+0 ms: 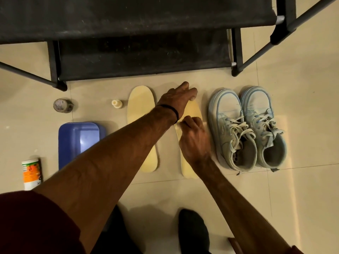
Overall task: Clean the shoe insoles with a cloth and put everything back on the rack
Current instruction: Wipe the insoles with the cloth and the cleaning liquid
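Note:
Two pale yellow insoles lie side by side on the tiled floor. The left insole (140, 114) lies untouched. My left hand (178, 99) reaches across to the toe end of the right insole (189, 170), with bent fingers and thumb holding that end down. My right hand (194, 142) sits over the middle of the same insole, fingers curled around a small pale cloth (178, 123) that is mostly hidden. The pair of light blue-grey sneakers (247, 129) stands just right of the insoles. The black shoe rack (139, 57) stands right behind them.
A blue plastic tub (78, 142) sits left of the insoles. Nearby are a tape roll (62, 105), a small cream bottle (116, 103) and an orange-and-white spray can (31, 174). My dark-socked foot (193, 230) is at the bottom.

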